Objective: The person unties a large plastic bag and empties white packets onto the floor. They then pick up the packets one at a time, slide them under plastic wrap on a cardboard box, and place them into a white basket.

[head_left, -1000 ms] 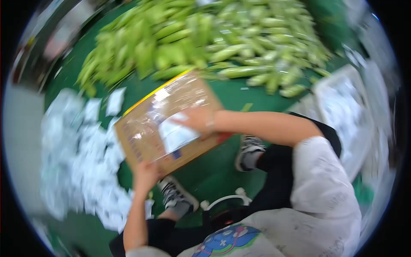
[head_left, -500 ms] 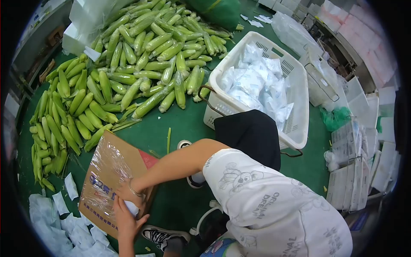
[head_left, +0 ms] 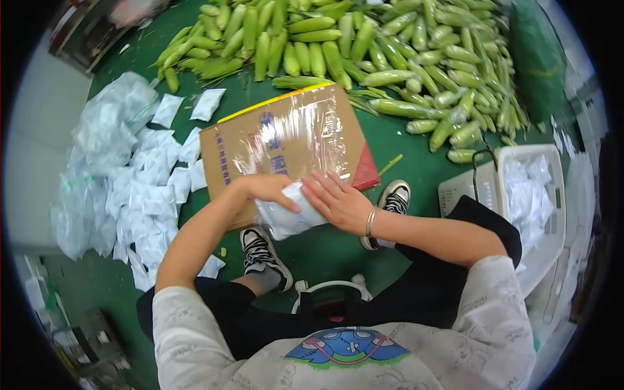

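A white packet bundle (head_left: 286, 218) in shiny clear plastic is between my two hands, over the near edge of a cardboard box (head_left: 309, 130). My left hand (head_left: 270, 188) grips its upper left part, thumb across the top. My right hand (head_left: 341, 203), with a bracelet at the wrist, presses its long fingers on the right side. The box lies on the green floor, covered in clear film, with blue and red printing and a red corner. Both palms hide part of the bundle.
Loose flat white packets (head_left: 153, 198) and a clear plastic bag (head_left: 104, 130) lie to the left. Corn cobs (head_left: 318, 45) in husks pile up beyond the box, many plastic-wrapped on the right. A white basket (head_left: 559, 188) of bagged packets stands at right. My shoes flank the box's near side.
My view has swung left, so the box sits in front of me and the basket is at far right. The hands, earlier together low over the box, now hold the bundle at its near edge.
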`<state>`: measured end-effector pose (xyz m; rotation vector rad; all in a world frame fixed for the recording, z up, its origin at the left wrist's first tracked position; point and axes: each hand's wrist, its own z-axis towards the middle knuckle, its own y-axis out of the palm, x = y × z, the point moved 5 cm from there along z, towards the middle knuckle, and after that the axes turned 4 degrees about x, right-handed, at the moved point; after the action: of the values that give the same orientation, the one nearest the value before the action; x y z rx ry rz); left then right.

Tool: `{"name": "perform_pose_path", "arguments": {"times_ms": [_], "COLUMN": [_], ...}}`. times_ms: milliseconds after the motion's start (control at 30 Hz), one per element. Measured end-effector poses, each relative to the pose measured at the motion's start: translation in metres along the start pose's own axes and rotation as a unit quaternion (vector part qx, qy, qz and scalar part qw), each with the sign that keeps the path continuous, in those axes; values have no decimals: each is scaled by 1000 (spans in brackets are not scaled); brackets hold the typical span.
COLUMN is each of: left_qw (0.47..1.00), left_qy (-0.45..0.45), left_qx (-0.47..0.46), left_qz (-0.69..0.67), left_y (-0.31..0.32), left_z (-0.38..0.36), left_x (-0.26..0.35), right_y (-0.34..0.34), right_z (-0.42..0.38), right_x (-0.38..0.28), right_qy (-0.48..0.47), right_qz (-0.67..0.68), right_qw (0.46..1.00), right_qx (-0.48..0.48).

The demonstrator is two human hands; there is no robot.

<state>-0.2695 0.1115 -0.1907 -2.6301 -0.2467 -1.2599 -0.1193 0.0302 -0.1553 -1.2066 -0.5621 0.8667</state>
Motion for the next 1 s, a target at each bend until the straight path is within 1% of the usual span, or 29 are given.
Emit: {"name": "perform_pose_path", "arguments": {"times_ms": [33, 67, 100, 133, 167, 200, 233, 267, 300, 333, 367, 400, 433, 500, 533, 567, 600, 633, 667, 700, 733, 767, 800, 833, 900, 933, 967, 1000], "left_qw": [998, 998, 998, 983, 929, 933, 872, 783, 834, 834, 831, 776, 774, 777, 782, 786, 816, 842, 868, 866, 913, 950, 926, 927, 939, 935, 934, 956], "left_qy": [-18, -30, -31, 21, 69, 63, 108, 152, 114, 91, 67, 76, 74, 117, 132, 128, 123, 120, 96, 97, 52, 3, 154, 150, 94, 37, 38, 39], "left_qx": [-12, 26, 35, 135, 222, 216, 350, 480, 443, 420, 395, 462, 462, 533, 532, 529, 505, 484, 462, 466, 393, 312, 342, 341, 290, 247, 249, 229], "left_qz": [-61, -54, -52, 123, 288, 281, 325, 365, 309, 347, 385, 423, 426, 314, 297, 293, 251, 208, 152, 152, 93, 29, -35, -37, 161, 250, 252, 179], "left_y": [5, 5, 4, -7, -8, 1, -1, -2, 11, 25, 32, 26, 16, -10, -16, -22, -27, -29, -28, -29, -25, -14, -5, 1, 10, 20, 29, 43], "left_z": [11, 20, 12, -2, -19, -36, -59, -77, -67, -60, -49, -42, -33, -19, -15, -12, -6, -1, 5, 5, 10, 13, 26, 22, 19, 25, 27, 29], "left_x": [-18, -37, -30, -7, 17, 28, 51, 66, 54, 53, 53, 53, 39, 15, 11, 4, -5, -11, -19, -15, -17, -21, -31, -27, -14, -13, -6, 1], "right_y": [7, 10, 12, 19, 28, 21, 17, 21, 25, 24, 31, 36, 44, 65, 77, 88, 85, 74, 83, 82, 93, 98, 81, 90, 106, 105, 103, 96], "right_z": [0, 2, 4, 1, -4, 1, 10, 21, 34, 53, 61, 63, 67, 71, 67, 62, 74, 83, 79, 79, 79, 80, 83, 81, 83, 76, 68, 66], "right_x": [2, 1, 4, 14, 17, 22, 29, 38, 49, 68, 82, 84, 87, 103, 109, 112, 124, 135, 141, 143, 130, 112, 97, 89, 74, 67, 57, 51], "right_qy": [25, 17, 10, 64, 119, 68, 79, 50, 22, 19, 90, 156, 153, 226, 238, 238, 193, 138, 235, 337, 298, 258, 212, 212, 50, 58, 58, 50], "right_qz": [-17, -23, -25, 129, 286, 279, 303, 280, 254, 254, 406, 533, 533, 626, 632, 635, 590, 522, 570, 606, 650, 694, 539, 543, 495, 404, 403, 360], "right_qw": [999, 999, 999, 987, 943, 949, 931, 924, 913, 913, 794, 631, 633, 604, 605, 600, 724, 824, 759, 683, 651, 611, 745, 741, 803, 865, 867, 897], "right_qx": [-14, -41, -35, -77, -124, -130, -188, -254, -317, -318, -444, -541, -539, -439, -421, -424, -303, -171, -210, -229, -256, -282, -331, -332, -329, -290, -289, -252]}}
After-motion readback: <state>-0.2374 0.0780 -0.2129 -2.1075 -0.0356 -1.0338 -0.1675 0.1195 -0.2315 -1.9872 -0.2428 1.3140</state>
